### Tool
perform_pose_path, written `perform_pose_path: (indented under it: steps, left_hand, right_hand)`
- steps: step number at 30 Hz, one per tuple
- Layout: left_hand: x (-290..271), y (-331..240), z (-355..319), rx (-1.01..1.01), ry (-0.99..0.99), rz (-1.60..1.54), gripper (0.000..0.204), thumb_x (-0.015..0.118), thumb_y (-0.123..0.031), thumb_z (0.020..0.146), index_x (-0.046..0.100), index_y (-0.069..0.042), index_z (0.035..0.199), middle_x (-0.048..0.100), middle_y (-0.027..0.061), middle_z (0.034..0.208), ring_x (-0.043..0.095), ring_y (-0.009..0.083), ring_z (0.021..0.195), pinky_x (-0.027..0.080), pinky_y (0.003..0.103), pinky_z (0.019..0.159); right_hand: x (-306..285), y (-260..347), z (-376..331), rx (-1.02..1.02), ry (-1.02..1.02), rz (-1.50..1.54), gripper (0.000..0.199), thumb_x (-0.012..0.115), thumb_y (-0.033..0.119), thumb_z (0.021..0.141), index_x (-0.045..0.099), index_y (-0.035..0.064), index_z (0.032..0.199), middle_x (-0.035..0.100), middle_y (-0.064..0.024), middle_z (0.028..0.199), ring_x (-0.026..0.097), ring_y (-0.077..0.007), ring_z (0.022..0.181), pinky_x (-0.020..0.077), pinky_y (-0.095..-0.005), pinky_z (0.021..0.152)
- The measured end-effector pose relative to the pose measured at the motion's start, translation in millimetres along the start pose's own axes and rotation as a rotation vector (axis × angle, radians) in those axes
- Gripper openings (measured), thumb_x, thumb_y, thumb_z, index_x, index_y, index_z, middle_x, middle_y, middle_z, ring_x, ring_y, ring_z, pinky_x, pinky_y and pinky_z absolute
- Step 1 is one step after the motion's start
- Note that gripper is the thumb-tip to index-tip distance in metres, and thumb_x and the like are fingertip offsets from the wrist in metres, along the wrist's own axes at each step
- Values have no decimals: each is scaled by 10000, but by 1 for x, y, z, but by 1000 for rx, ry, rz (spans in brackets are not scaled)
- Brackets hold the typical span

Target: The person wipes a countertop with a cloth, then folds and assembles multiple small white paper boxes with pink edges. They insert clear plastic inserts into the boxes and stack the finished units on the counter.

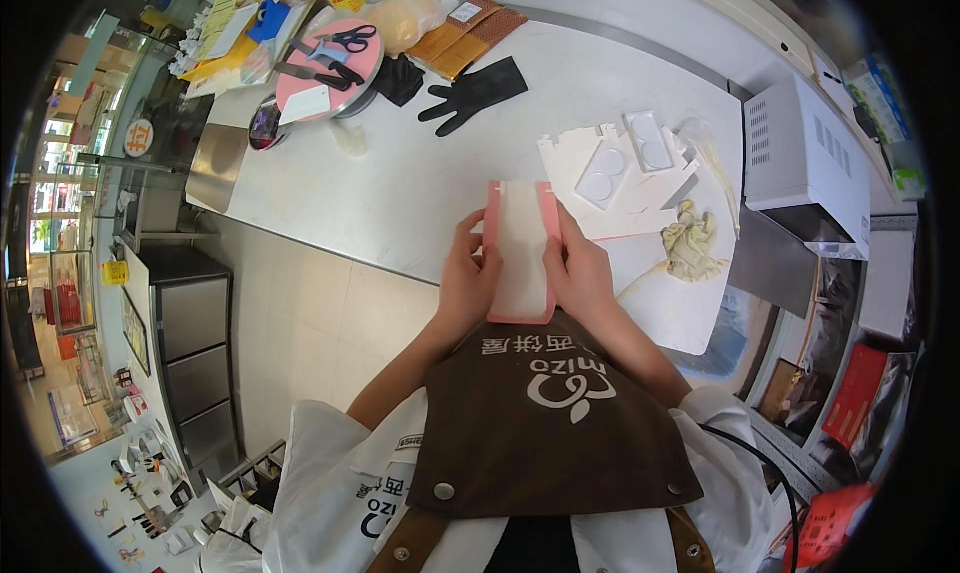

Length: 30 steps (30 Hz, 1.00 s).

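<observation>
— Gripping from both sides, and what a steady hold! The left hand (472, 278) has the nine o'clock wall and the right hand (582, 268) the three o'clock wall of a long, narrow, pink-walled white box (523, 243).

— And the fingers, are they spread?

— Curled! Thumbs up on the pink walls, fingers wrapped round the outside, the two hands apart with the box between them. What the fingertips do underneath, I cannot tell.

— Where exactly is that box?

— Dead centre of our clock, its twelve o'clock end over the pale, smooth worktop (400, 208), its six o'clock end close by a brown cloth apron (560, 463). Resting or lifted? Can't tell from here!

— Look up to half past eleven: a flat black glove (473, 96), fingers pointing left!

— Half past ten has a round pink turntable (368, 61) bearing black-handled scissors (355, 38) and more tools.

— Over to half past one: two white trays with paired round hollows (602, 173), lying among flat white cut-out sheets (560, 158).

— And at three o'clock, a crumpled cream-coloured cloth (690, 241) on the worktop!
</observation>
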<state>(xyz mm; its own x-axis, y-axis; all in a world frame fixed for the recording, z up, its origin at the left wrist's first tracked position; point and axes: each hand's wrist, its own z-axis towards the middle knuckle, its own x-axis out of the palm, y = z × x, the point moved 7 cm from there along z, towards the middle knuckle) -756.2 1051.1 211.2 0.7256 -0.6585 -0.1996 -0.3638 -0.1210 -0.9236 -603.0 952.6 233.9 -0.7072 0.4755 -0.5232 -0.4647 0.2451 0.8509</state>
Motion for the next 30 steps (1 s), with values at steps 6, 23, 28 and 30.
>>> perform_pose_path:
  steps: [6,23,28,30]
  left_hand:
    - [-6,-12,14,46,-71,107,514,517,-38,1012,469,-114,1518,735,161,1068,670,189,749,537,319,700]
    - [-4,-47,20,416,-104,512,319,590,-29,968,704,-94,1259,718,136,966,665,254,685,549,343,650]
    - [-7,-38,23,376,-119,463,295,585,-35,975,715,-66,1238,726,133,990,677,238,702,551,339,654]
    - [-8,-36,22,342,-128,398,287,585,-38,978,723,-59,1229,729,134,1015,686,224,717,551,333,657]
  right_hand:
    - [-3,1,1,-7,-31,-116,603,579,102,942,468,70,1534,640,-165,667,635,-354,557,501,-434,554]
    - [2,20,14,-169,25,-459,489,639,169,888,646,118,1374,639,-103,608,620,-280,493,492,-409,487]
    - [0,21,10,-229,4,-382,482,638,152,893,639,121,1375,682,-127,745,655,-301,581,519,-420,537]
    - [0,18,9,-207,6,-313,482,639,135,894,637,128,1376,686,-133,768,660,-315,604,523,-425,552]
